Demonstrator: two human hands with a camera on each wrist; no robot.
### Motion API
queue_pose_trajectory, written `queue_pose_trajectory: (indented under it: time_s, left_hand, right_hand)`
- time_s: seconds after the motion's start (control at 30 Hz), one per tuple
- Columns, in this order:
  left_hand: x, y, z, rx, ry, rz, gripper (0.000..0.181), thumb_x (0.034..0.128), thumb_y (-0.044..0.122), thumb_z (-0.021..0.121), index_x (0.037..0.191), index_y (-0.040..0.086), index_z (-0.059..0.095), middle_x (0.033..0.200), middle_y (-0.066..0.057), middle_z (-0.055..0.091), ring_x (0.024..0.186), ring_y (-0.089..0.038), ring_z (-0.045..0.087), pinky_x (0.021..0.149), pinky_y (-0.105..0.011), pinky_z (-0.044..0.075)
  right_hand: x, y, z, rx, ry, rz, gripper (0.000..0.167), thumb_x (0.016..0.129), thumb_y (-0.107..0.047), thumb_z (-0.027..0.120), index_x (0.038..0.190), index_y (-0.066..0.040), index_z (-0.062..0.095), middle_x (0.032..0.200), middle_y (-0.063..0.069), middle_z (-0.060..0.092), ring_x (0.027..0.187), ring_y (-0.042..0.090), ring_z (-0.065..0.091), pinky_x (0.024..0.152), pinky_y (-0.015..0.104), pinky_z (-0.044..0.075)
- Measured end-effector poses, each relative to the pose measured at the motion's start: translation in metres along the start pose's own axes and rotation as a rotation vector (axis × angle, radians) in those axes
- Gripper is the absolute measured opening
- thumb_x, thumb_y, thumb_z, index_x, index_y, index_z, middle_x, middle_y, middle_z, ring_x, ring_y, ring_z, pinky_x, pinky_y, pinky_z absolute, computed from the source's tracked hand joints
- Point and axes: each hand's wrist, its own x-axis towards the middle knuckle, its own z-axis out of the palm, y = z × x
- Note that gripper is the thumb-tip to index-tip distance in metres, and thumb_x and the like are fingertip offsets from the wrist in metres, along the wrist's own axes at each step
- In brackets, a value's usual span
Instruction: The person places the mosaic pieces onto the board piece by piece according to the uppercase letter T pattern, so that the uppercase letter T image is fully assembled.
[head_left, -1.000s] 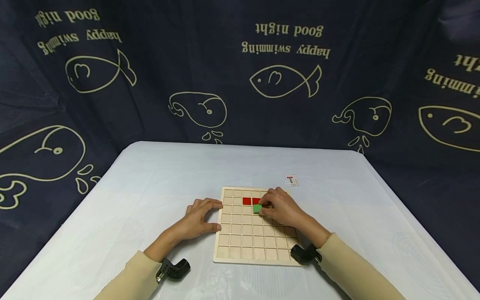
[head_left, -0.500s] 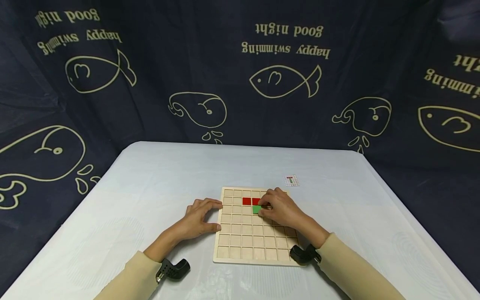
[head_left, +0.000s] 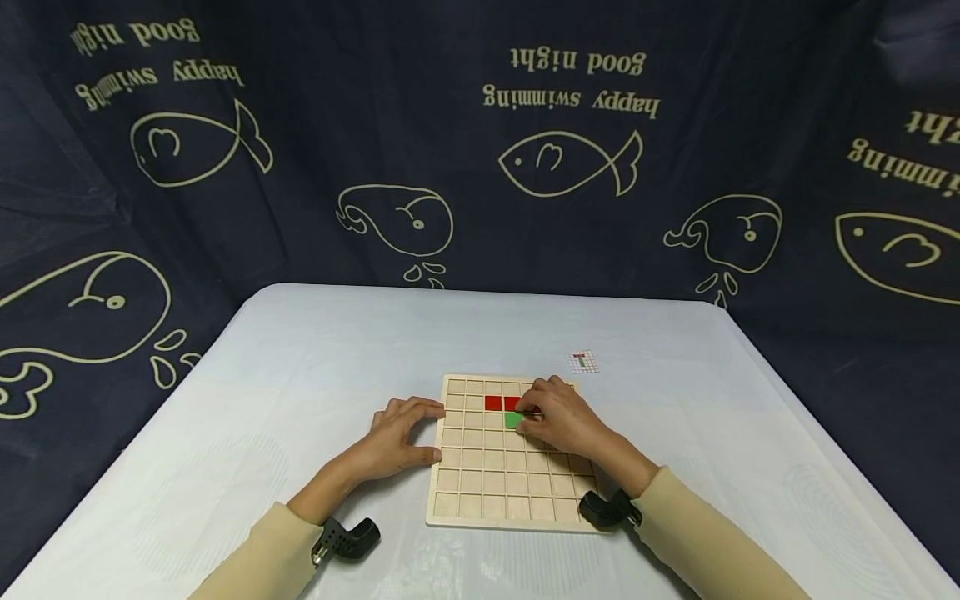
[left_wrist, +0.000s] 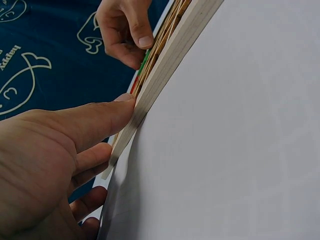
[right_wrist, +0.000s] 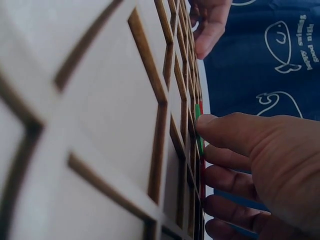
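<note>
The wooden grid board (head_left: 472, 505) lies on the white table. Two red squares (head_left: 492, 403) show side by side in one row, and a green square (head_left: 513, 420) is just below the right one. My right hand (head_left: 562, 418) holds the green square at its right side with thumb and fingertips; in the right wrist view the thumb touches the green piece (right_wrist: 198, 110). Its fingers hide nearby cells. My left hand (head_left: 392, 440) rests against the board's left edge, thumb and fingers spread; in the left wrist view the thumb touches the board's rim (left_wrist: 159, 75).
A small card (head_left: 583, 362) with a printed grid and a red and green pattern lies beyond the board's upper right corner. A dark cloth (head_left: 480, 250) with fish and whale drawings hangs behind the table. Black devices (head_left: 351, 540) are strapped to both wrists.
The green square, tilted one second ago, now lies flat in its cell, having shifted slightly left and down with the right fingertips. My left hand has not moved.
</note>
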Motion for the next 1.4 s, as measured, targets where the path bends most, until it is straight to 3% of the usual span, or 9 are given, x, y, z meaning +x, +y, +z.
queue_pose_trajectory:
  time_s: [0.63, 0.9, 1.27, 1.4]
  left_hand:
    - [0.000, 0.000, 0.000, 0.003, 0.001, 0.001, 0.054, 0.0771, 0.031, 0.075, 0.124, 0.013, 0.058, 0.137, 0.001, 0.050, 0.118, -0.022, 0.039, 0.093, -0.043, 0.023]
    - [-0.001, 0.000, -0.001, 0.005, 0.004, -0.003, 0.054, 0.0772, 0.029, 0.075, 0.125, 0.014, 0.057, 0.137, 0.002, 0.050, 0.120, -0.022, 0.038, 0.093, -0.042, 0.023]
    - [-0.002, 0.001, -0.001, -0.005, -0.002, -0.012, 0.054, 0.0772, 0.028, 0.076, 0.125, 0.013, 0.057, 0.138, 0.001, 0.049, 0.120, -0.022, 0.037, 0.093, -0.042, 0.022]
    - [-0.001, 0.000, -0.001, -0.002, -0.002, -0.012, 0.054, 0.0774, 0.029, 0.076, 0.125, 0.013, 0.057, 0.138, 0.002, 0.049, 0.121, -0.022, 0.037, 0.093, -0.042, 0.022]
  right_hand:
    - [0.000, 0.001, -0.001, 0.015, 0.005, -0.002, 0.024, 0.078, -0.029, 0.075, 0.096, -0.014, 0.071, 0.088, -0.004, 0.061, 0.077, 0.008, 0.041, 0.069, 0.025, 0.035]
    - [-0.003, 0.003, -0.008, 0.067, -0.003, 0.059, 0.024, 0.079, -0.029, 0.074, 0.098, -0.014, 0.071, 0.089, -0.003, 0.060, 0.079, 0.009, 0.041, 0.071, 0.027, 0.035]
    - [-0.016, 0.013, -0.021, 0.075, 0.021, 0.085, 0.024, 0.081, -0.025, 0.072, 0.100, -0.011, 0.071, 0.095, 0.000, 0.062, 0.087, 0.017, 0.051, 0.076, 0.035, 0.042]
    - [-0.022, 0.017, -0.027, 0.090, 0.027, 0.115, 0.025, 0.082, -0.024, 0.071, 0.103, -0.010, 0.070, 0.098, 0.001, 0.062, 0.093, 0.021, 0.055, 0.090, 0.046, 0.043]
